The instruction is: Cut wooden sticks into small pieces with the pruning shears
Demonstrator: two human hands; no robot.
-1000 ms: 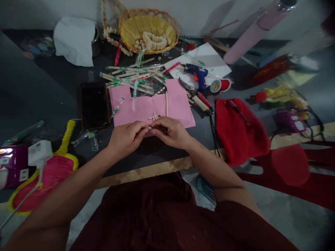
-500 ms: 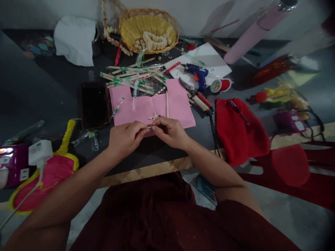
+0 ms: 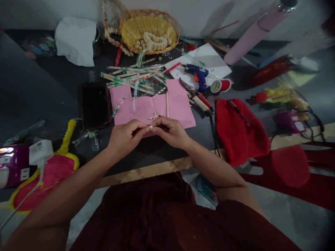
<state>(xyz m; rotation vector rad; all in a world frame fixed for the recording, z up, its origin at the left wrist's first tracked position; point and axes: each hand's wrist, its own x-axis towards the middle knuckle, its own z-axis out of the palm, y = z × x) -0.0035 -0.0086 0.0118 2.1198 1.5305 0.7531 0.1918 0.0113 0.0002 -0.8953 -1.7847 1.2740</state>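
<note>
Pink paper [image 3: 142,108] lies on the dark tabletop [image 3: 146,153] directly before the person, its far edge cut back in the middle. At its near edge the left hand [image 3: 127,137] and the right hand [image 3: 171,132] meet, tip to tip. Both grips are pinched: thumb and forefinger of each hand press on one small pale piece [image 3: 150,127], which sits between the two sets of fingertips; its exact shape is too small to determine. Just beyond the fingers, a small heap of pale bits [image 3: 154,116] rests on the paper. Right of the heap, one bare stick [image 3: 167,104] lies on the same paper, pointing away from the person. Beyond the far edge, sticks in printed wrappers [image 3: 142,86] are piled crosswise. Behind them a yellow wicker basket [image 3: 131,26] contains a curved row of pale pieces [image 3: 156,42]. To the right of the paper are noted red-handled cutters [image 3: 201,102], a blue glue gun [image 3: 200,76] on a white sheet [image 3: 216,62], and a spool of red thread [image 3: 225,84]. Red cloth [image 3: 238,139] lies near the right forearm, bearing a dark pen [image 3: 239,112]. A dark phone [image 3: 95,106] lies left of the paper, screen upward.
</note>
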